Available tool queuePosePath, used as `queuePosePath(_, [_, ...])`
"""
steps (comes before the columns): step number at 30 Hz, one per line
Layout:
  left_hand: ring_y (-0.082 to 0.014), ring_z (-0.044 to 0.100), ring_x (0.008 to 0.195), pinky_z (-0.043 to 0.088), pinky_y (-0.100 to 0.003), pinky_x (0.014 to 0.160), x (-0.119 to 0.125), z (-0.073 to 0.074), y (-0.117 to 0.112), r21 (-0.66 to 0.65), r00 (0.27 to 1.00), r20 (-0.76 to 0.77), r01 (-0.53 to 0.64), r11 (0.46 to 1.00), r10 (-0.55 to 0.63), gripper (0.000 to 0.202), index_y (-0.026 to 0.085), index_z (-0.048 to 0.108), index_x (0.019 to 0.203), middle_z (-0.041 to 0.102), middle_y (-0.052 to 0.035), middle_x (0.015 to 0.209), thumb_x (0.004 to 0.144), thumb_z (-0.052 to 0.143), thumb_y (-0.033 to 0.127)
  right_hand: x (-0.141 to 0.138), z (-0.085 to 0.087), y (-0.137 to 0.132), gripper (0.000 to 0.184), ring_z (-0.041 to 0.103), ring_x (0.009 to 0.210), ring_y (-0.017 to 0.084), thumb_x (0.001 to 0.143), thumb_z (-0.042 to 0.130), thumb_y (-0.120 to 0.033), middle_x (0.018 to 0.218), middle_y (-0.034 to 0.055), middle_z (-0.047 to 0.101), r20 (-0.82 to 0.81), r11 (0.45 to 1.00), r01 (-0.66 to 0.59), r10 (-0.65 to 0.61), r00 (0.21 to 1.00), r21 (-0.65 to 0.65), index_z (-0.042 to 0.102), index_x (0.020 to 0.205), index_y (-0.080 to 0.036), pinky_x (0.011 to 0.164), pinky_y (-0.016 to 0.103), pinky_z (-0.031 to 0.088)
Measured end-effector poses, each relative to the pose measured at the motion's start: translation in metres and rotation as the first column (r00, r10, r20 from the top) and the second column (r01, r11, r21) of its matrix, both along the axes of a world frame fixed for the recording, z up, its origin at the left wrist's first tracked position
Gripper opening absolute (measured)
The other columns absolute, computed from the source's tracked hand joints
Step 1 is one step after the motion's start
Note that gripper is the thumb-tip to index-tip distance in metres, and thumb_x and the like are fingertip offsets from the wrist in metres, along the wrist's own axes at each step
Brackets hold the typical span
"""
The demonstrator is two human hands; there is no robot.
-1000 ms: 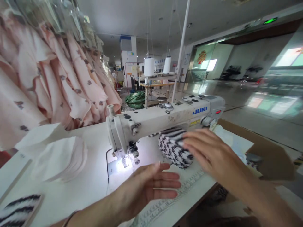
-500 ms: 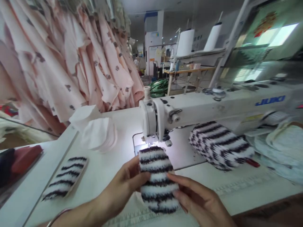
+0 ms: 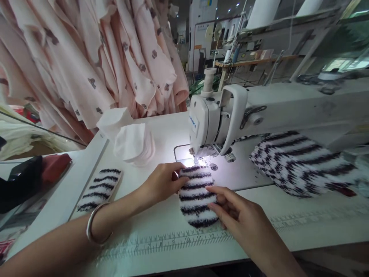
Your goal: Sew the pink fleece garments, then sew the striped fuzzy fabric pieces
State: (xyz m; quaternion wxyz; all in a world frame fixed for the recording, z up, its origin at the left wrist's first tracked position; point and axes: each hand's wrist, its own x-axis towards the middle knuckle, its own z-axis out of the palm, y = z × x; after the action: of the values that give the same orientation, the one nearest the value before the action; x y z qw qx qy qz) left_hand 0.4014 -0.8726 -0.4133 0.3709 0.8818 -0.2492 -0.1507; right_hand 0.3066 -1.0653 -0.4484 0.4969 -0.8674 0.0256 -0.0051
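A small oval piece of black-and-white striped fuzzy fabric (image 3: 196, 195) lies flat on the white sewing table (image 3: 161, 231), its far end just under the lit needle area (image 3: 198, 158) of the white sewing machine (image 3: 259, 111). My left hand (image 3: 163, 184) pinches its left edge, a metal bangle on that wrist. My right hand (image 3: 233, 209) presses its fingers on the piece's right edge.
A stack of striped pieces (image 3: 300, 163) sits under the machine arm at right. Another striped piece (image 3: 99, 188) lies at left, white round pads (image 3: 134, 142) behind it. Pink garments (image 3: 86, 57) hang at the back left. A ruler strip (image 3: 178, 242) runs along the table's front edge.
The striped piece has moved from held up in front of me down onto the table at the needle. Both hands went forward with it. The view has come closer and lower.
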Motion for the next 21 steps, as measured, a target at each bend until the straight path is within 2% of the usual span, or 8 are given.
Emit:
queuePosePath(4, [-0.0116,0.053,0.057,0.040,-0.022,0.054,0.007,-0.003,-0.005,0.134,0.987,0.156,0.016,0.991,-0.037,0.022,0.015,0.063,0.086,0.061,-0.0008,0.068,0.082,0.058,0.036,-0.001,-0.005,0.003,0.028,0.062,0.061,0.014,0.084,0.051,-0.032,0.076,0.0010,0.066,0.069,0.991,-0.054,0.063,0.996,-0.125,0.060,0.109,-0.024,0.053,0.022,0.049])
queuePosePath(7, [-0.0124,0.054,0.063,0.042,-0.024,0.061,0.015,-0.010,-0.010,0.126,0.965,0.257,0.015,0.992,-0.047,0.022,0.016,0.064,0.092,0.064,-0.0039,0.084,0.082,0.058,0.035,-0.001,-0.007,0.006,0.030,0.065,0.071,0.016,0.088,0.046,-0.032,0.086,0.0053,0.068,0.154,0.971,-0.053,0.090,0.984,-0.232,0.059,0.111,-0.019,0.060,0.025,0.053])
queuePosePath(12, [-0.0133,0.055,0.067,0.042,-0.024,0.064,0.012,-0.017,-0.010,0.163,0.973,0.216,0.050,0.985,-0.085,0.013,0.017,0.063,0.091,0.065,-0.0033,0.084,0.080,0.057,0.022,-0.007,-0.009,0.004,0.036,0.065,0.088,0.017,0.092,0.032,-0.021,0.102,0.0090,0.066,0.250,0.904,-0.114,0.233,0.940,-0.412,0.052,0.122,-0.016,0.073,0.029,0.056])
queuePosePath(15, [-0.0130,0.055,0.065,0.042,-0.023,0.061,0.004,-0.015,-0.007,0.176,0.985,0.168,0.012,0.984,-0.042,0.014,0.018,0.062,0.091,0.065,-0.0025,0.084,0.081,0.056,0.025,-0.009,-0.014,0.001,0.039,0.066,0.086,0.017,0.092,0.032,-0.018,0.103,0.0083,0.066,0.264,0.847,-0.152,0.322,0.909,-0.509,0.048,0.127,-0.015,0.071,0.026,0.056])
queuePosePath(21, [-0.0125,0.056,0.066,0.042,-0.022,0.061,0.001,-0.008,-0.009,0.151,0.997,0.042,-0.065,0.986,0.060,0.016,0.018,0.060,0.090,0.066,-0.0004,0.078,0.086,0.050,0.029,-0.010,-0.024,0.009,0.040,0.065,0.065,0.017,0.088,0.036,-0.012,0.081,0.0060,0.067,0.387,0.779,-0.007,0.320,0.865,-0.627,0.049,0.126,-0.012,0.051,0.025,0.055])
